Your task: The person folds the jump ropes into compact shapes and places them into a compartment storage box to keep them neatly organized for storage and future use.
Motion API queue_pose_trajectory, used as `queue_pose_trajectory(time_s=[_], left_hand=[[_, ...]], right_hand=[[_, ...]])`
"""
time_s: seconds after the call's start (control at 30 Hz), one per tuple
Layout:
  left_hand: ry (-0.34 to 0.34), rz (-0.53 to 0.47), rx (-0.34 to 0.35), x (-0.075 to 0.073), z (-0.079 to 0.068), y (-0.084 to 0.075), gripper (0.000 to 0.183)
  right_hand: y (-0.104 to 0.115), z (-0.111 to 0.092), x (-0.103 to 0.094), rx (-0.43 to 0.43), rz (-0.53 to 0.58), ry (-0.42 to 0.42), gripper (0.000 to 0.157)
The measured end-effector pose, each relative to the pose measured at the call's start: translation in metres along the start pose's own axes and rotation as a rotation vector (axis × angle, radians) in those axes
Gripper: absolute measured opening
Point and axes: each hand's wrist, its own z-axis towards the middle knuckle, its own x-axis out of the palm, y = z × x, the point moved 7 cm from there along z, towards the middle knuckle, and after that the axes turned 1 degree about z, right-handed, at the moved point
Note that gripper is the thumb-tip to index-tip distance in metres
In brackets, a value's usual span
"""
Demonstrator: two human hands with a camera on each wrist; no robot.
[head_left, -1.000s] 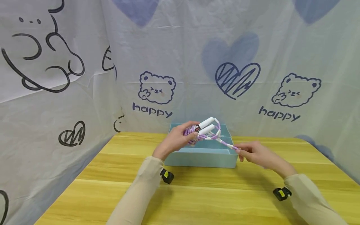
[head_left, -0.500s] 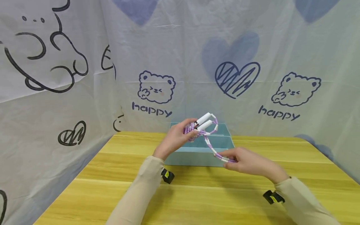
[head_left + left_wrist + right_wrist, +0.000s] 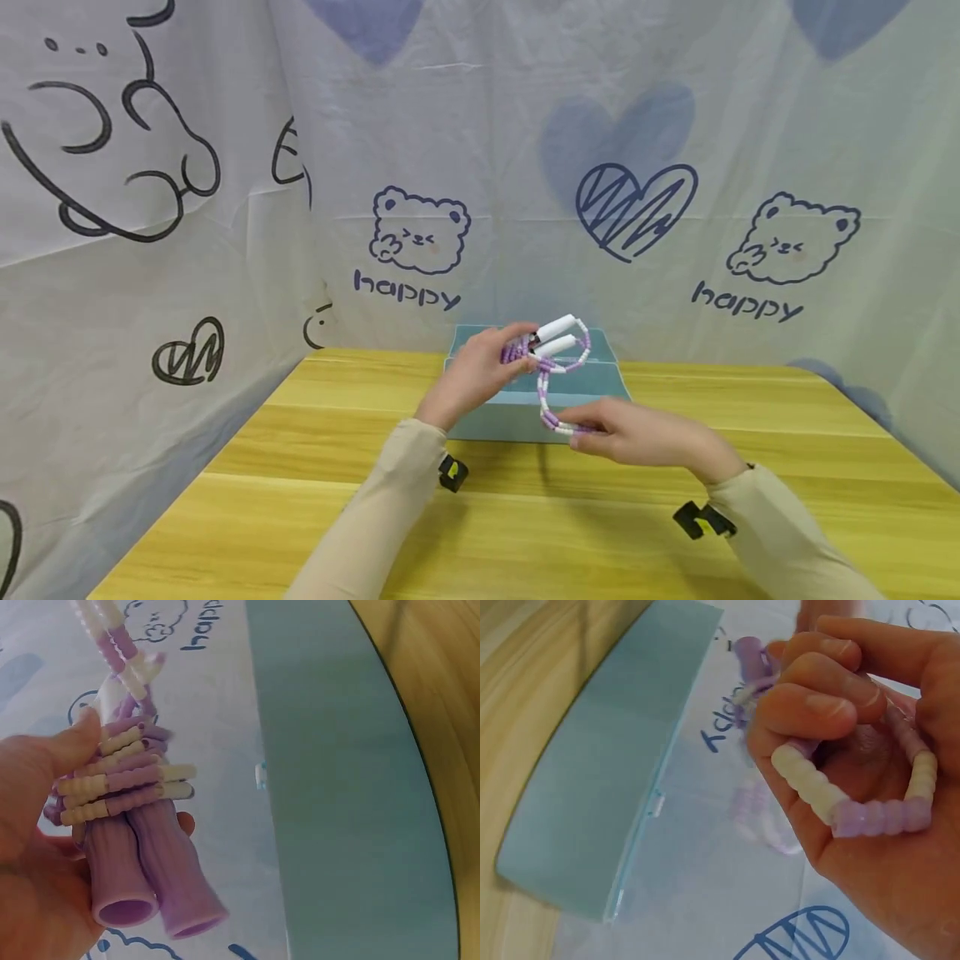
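A beaded jump rope with purple and white segments is held between both hands above the table. My left hand (image 3: 480, 371) grips its two handles side by side; their white ends (image 3: 557, 327) point up to the right. In the left wrist view, the flared purple handle ends (image 3: 120, 877) stick out below several turns of beaded cord (image 3: 127, 780). From the bundle a doubled length of cord (image 3: 543, 392) hangs down and curves to my right hand (image 3: 645, 433), whose fingers hold it. A bend of beads (image 3: 877, 817) shows at the right palm.
Behind the hands, a light blue box (image 3: 495, 423) with a divider stands on the yellow wood-grain table (image 3: 510, 533). Its inside is partly hidden by the left hand and the rope. A printed curtain (image 3: 517, 167) hangs behind the table and along the left.
My right hand has moved left and slightly down, closer to the left hand. The cord between them went from nearly straight to a hanging curve. The left hand shifted only slightly.
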Motion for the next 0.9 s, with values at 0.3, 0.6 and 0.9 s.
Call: queue_pose_trajectory(time_s=[0.3, 0.6, 0.9], left_hand=[[0.085, 0.196, 0.029, 0.011, -0.002, -0.004, 0.047], [0.138, 0.139, 0.075, 0.018, -0.002, -0.008, 0.052], [0.184, 0.13, 0.154, 0.023, -0.002, -0.022, 0.056]], right_hand=[[-0.005, 0.003, -0.019, -0.026, 0.222, -0.125, 0.03], [-0.028, 0.008, -0.035, -0.026, 0.6, -0.281, 0.042], [-0.048, 0.012, -0.044, -0.025, 1.01, -0.416, 0.042]])
